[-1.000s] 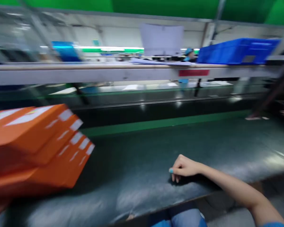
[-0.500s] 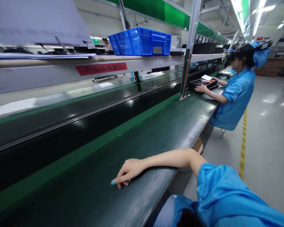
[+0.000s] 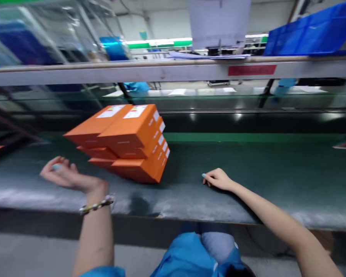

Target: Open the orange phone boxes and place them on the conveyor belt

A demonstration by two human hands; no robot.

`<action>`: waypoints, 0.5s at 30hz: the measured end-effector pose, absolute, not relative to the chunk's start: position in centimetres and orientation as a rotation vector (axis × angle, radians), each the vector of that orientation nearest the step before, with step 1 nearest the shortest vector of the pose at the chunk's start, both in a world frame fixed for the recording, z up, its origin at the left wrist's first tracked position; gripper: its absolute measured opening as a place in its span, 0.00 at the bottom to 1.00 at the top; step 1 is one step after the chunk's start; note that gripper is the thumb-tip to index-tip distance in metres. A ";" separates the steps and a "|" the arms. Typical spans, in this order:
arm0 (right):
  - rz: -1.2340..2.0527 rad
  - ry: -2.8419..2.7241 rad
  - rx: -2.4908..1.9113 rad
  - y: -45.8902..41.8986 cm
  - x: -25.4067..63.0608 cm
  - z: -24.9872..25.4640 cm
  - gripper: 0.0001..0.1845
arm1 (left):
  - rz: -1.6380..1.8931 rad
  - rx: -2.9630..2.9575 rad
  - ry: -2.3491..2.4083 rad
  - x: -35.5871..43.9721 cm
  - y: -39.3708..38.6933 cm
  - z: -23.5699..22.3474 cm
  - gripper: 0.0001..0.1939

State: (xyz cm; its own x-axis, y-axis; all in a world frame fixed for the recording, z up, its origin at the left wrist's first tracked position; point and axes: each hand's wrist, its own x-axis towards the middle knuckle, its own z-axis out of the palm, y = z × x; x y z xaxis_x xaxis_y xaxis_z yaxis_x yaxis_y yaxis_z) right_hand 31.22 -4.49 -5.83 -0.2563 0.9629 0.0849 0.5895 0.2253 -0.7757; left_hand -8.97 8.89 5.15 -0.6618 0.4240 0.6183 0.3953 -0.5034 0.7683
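Several orange boxes with white labels stand stacked on the dark green bench, the stack a little uneven. Left of the stack is my left hand, above the bench and slightly blurred. Its fingers are loosely bent and apart, with nothing in them; a beaded bracelet circles the wrist. To the right of the boxes my right hand rests on the bench top. Its fingers are curled in under the thumb, and no object shows in it. Neither hand touches the stack.
Beyond the bench runs a black conveyor belt. Above it a shelf rail carries papers and a blue bin at the right. A dark tray with something orange lies at the far left.
My view has swung left from the co-worker at the right end of the bench. The orange boxes and my left hand now show. My right hand still rests on the bench.
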 end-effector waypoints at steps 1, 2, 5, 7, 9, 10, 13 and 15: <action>0.847 -1.936 -1.424 -4.5 31.2 -5.8 0.31 | 2.543 1.386 1.446 -8.7 8.1 5.7 0.27; 0.851 -1.938 -1.426 -4.6 31.1 -5.7 0.32 | 2.573 1.589 1.328 -7.9 7.3 6.2 0.32; 0.874 -1.930 -1.437 -4.9 30.9 -5.3 0.33 | 2.129 2.061 1.338 -3.5 5.4 7.8 0.46; 0.885 -1.918 -1.438 -5.1 30.8 -5.2 0.34 | 1.984 2.071 1.472 -0.6 4.8 8.3 0.51; 0.892 -1.900 -1.428 -5.1 30.7 -5.2 0.33 | 1.984 1.928 1.638 1.6 4.9 8.4 0.51; 0.896 -1.887 -1.417 -5.1 30.7 -5.2 0.33 | 2.005 1.843 1.710 2.5 5.0 8.4 0.49; 0.931 -1.825 -1.362 -4.9 30.6 -5.4 0.34 | 2.114 1.687 1.841 4.3 5.2 8.8 0.41; 0.996 -1.760 -1.294 -4.9 30.7 -5.1 0.35 | 2.201 1.756 1.829 5.1 4.6 9.3 0.34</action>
